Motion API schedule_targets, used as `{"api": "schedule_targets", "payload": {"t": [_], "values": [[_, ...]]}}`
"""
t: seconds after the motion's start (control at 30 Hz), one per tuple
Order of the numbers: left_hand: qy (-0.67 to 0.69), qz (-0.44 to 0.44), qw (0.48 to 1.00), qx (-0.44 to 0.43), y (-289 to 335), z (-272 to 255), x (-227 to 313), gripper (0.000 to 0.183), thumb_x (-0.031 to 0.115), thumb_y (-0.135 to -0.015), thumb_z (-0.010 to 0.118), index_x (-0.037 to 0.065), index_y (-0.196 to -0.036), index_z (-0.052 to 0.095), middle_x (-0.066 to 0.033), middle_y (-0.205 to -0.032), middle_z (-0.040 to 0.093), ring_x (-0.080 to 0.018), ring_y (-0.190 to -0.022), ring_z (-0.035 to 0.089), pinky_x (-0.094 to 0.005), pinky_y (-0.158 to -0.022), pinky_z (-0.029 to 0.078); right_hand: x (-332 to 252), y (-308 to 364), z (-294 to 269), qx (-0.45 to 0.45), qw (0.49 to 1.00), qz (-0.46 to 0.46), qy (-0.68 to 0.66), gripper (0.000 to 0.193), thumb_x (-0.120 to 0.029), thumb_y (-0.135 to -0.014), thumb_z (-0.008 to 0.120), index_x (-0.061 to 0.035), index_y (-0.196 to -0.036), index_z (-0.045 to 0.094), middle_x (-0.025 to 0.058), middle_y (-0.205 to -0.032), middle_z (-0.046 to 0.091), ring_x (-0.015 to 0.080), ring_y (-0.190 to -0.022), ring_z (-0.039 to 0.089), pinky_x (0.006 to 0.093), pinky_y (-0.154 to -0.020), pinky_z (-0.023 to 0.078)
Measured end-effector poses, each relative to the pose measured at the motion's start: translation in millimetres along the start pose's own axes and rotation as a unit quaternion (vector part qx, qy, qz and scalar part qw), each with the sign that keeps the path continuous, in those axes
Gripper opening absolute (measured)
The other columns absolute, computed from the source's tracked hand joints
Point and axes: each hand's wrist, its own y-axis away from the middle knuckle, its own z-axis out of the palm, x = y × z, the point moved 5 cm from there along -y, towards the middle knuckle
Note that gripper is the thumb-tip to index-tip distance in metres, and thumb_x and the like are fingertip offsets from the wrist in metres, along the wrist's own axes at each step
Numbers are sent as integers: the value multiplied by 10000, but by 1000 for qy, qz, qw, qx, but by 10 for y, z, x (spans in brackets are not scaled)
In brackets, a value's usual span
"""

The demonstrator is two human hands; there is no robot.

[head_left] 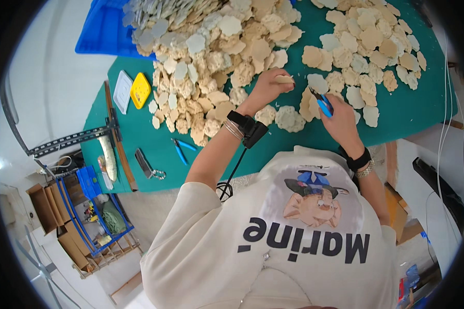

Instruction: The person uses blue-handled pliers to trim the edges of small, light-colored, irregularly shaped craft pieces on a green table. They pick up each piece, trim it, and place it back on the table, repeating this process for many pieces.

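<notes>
My left hand [267, 88] is closed on a small beige scalloped piece [284, 79], held nearly edge-on above the green table. A little to its right, my right hand [341, 119] grips blue-handled nippers [323, 104], their dark jaws pointing up and left. Beside those jaws lie a pale greenish piece [317, 82] and a tan one [306, 106]. Under my left wrist rests a bumpy off-white piece [290, 119]. A large heap of beige and grey pieces [221, 62] rises at the far left, and a looser spread [368, 38] covers the far right.
A blue bin [104, 31] stands behind the heap. On the left of the green tabletop [211, 162] are a yellow tray [140, 90], a white tray [122, 91], a second pair of blue-handled pliers [180, 150] and a dark phone-like object [143, 160]. A black perforated metal bar [69, 141] crosses the left edge.
</notes>
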Motion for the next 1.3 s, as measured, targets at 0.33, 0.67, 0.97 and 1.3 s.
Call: {"api": "schedule_targets", "payload": {"t": [0.33, 0.67, 0.97, 1.3], "values": [[130, -65, 981, -129, 423, 260, 91, 167, 127, -932, 630, 19, -1060, 625, -80, -947, 695, -167, -766, 679, -258, -584, 505, -262, 100, 72, -48, 997, -17, 50, 320, -190, -827, 698, -41, -1104, 636, 154, -858, 649, 320, -753, 645, 409, -661, 513], [132, -62, 978, -151, 466, 289, 100, 145, 62, -910, 630, 8, -1045, 625, -68, -922, 688, -145, -715, 656, -239, -543, 467, -398, 177, -24, -32, 995, -52, 80, 276, -139, -819, 674, -46, -1077, 638, 162, -849, 630, 358, -756, 631, 440, -648, 496], [138, -65, 973, -172, 487, 326, 92, 141, 46, -908, 619, 6, -1044, 626, -80, -919, 687, -148, -706, 652, -244, -530, 466, -379, 202, -22, -56, 992, -42, 108, 205, -130, -839, 625, -60, -1029, 657, 187, -765, 649, 396, -708, 632, 457, -603, 489], [-63, 63, 986, -144, 348, 334, 124, 177, 110, -928, 633, 16, -1076, 656, -66, -1015, 675, -184, -859, 645, -308, -784, 518, -49, 133, -16, -10, 997, 72, 5, 201, -177, -846, 638, -37, -987, 671, 216, -726, 636, 401, -682, 631, 433, -592, 485]]}}
